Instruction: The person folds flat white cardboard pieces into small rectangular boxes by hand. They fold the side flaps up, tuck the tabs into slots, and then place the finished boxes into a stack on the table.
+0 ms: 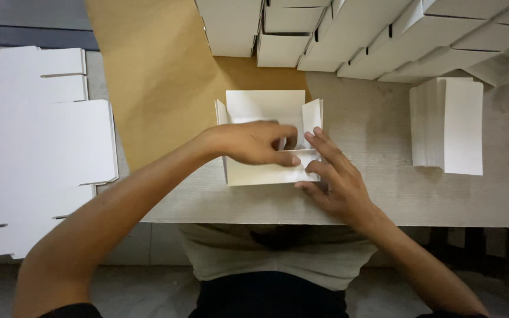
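Both forearms come in from the near table edge (237, 215) and meet on the half-folded white carton (264, 107), which sits mid-table just back from that edge, partly on the brown paper sheet (148, 76). Left hand (253, 143) lies across the carton from the left, fingers curled, thumb and fingertips pinching the front flap (263, 174). Right hand (332, 179) sits at the carton's near-right corner, fingers spread and pressing on the flap; not closed around anything. Carton's long axis runs left-right, side flaps standing upright. Both hands touch it, and the left covers more of it. Flat die-cut blanks (36, 153) lie off the left edge, finished boxes (354, 35) along the far edge, folded white stack (448, 123) to the right.
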